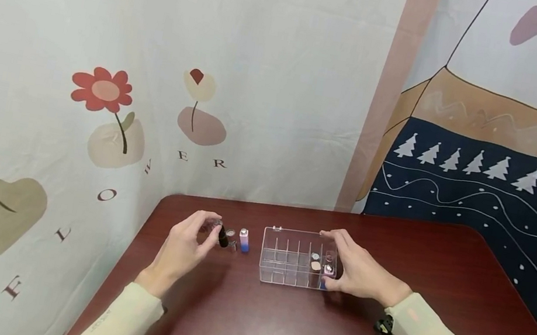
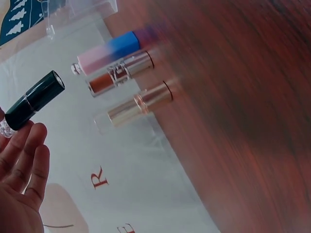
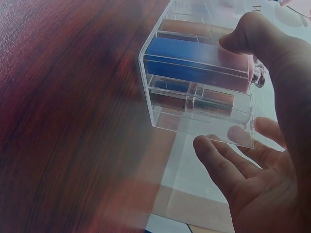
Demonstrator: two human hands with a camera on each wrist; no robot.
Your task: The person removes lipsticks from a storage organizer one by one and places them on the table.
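My left hand [image 1: 185, 245] pinches a black lipstick tube [image 2: 36, 98] near one end, held up off the table in the left wrist view. Beside it on the table stand a pink-and-blue lipstick tube [image 2: 109, 52], a silver tube with a brown-red section [image 2: 121, 73] and a gold tube [image 2: 141, 103]. With thumb and fingers spread across its right end, my right hand [image 1: 360, 270] grips a clear divided organizer [image 1: 284, 280]. Inside that end stand another pink-and-blue tube [image 3: 194, 60] and several other lipsticks, partly hidden by the hand in the head view.
The dark red wooden table [image 1: 273, 328] backs onto a pale curtain [image 1: 289, 76] printed with flowers and letters. To the right hangs a navy cloth [image 1: 456, 193] with white trees. The organizer's left compartments show bare dividers.
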